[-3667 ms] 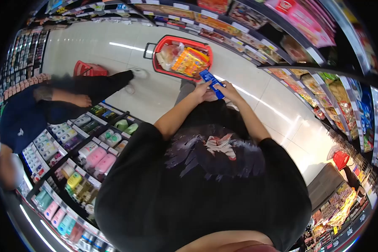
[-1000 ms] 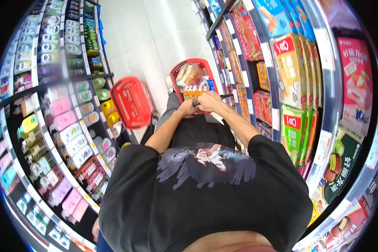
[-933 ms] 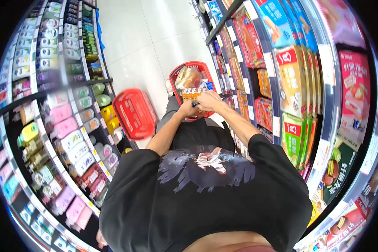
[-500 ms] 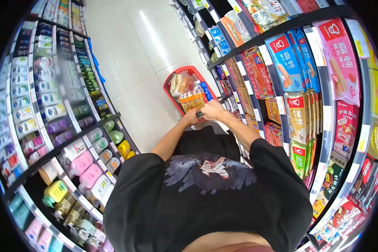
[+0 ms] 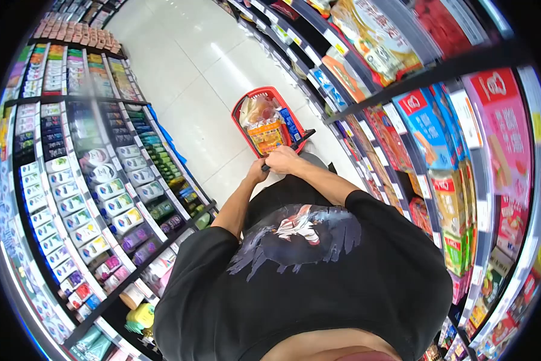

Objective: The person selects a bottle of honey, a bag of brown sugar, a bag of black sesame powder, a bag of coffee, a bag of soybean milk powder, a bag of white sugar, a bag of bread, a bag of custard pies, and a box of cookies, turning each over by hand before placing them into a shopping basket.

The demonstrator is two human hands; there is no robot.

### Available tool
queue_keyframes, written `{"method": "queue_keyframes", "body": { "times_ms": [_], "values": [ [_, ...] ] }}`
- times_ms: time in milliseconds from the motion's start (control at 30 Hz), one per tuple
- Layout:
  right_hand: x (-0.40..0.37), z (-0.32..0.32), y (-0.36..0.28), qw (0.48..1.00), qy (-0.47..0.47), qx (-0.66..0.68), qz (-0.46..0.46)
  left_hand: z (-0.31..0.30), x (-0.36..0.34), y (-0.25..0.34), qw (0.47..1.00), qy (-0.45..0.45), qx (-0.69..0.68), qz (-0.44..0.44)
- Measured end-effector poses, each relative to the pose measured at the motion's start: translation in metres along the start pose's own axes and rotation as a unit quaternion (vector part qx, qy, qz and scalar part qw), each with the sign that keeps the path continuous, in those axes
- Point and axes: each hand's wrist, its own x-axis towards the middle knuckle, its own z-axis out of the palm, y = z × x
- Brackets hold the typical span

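Observation:
A red shopping basket is in front of me, low over the aisle floor. My left hand is closed round the left end of its black handle. Close beside it, my right hand is wrapped over the same handle, whose right end sticks out past the fingers. Inside the basket lie an orange-and-clear snack bag, a clear plastic bag with pale brown contents and a blue pack. My hands partly cover the basket's near edge.
Shelves of bottled toiletries line my left side. On the right, shelves hold packaged biscuits, including a blue pack and a pink pack. Pale floor tiles run ahead between them.
The view has shifted along the aisle and turned slightly. My right hand sits further left, close to my left hand, and more of the handle's right end shows.

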Motion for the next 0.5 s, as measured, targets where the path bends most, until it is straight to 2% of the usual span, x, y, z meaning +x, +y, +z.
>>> {"method": "queue_keyframes", "body": {
  "times_ms": [33, 67, 167, 233, 300, 367, 433, 500],
  "values": [
    [0.014, -0.006, 0.003, 1.0, -0.001, 0.003, 0.001, -0.012, 0.005, 0.0, 1.0, 0.003, 0.003, -0.027],
    [0.029, -0.015, 0.011, 1.0, -0.009, 0.001, -0.005, -0.023, 0.016, 0.003, 0.998, 0.045, -0.008, -0.04],
    [0.072, -0.039, 0.036, 0.999, -0.006, -0.001, -0.033, -0.068, 0.044, 0.021, 0.995, 0.091, -0.028, -0.033],
    [0.101, -0.05, 0.054, 0.999, -0.01, -0.011, -0.029, -0.11, 0.057, 0.052, 0.995, 0.082, -0.012, -0.052],
    [0.123, -0.064, 0.063, 0.999, 0.026, -0.001, -0.036, -0.136, 0.066, 0.057, 0.991, 0.132, -0.013, -0.009],
    [0.152, -0.087, 0.066, 0.999, 0.001, -0.044, -0.01, -0.158, 0.08, 0.047, 0.988, 0.151, -0.043, 0.0],
    [0.181, -0.099, 0.07, 0.999, 0.033, -0.036, 0.002, -0.178, 0.098, 0.029, 0.982, 0.157, -0.104, -0.007],
    [0.212, -0.109, 0.07, 0.998, 0.034, -0.044, 0.041, -0.208, 0.119, 0.008, 0.989, 0.111, -0.087, 0.034]
  ]
}}
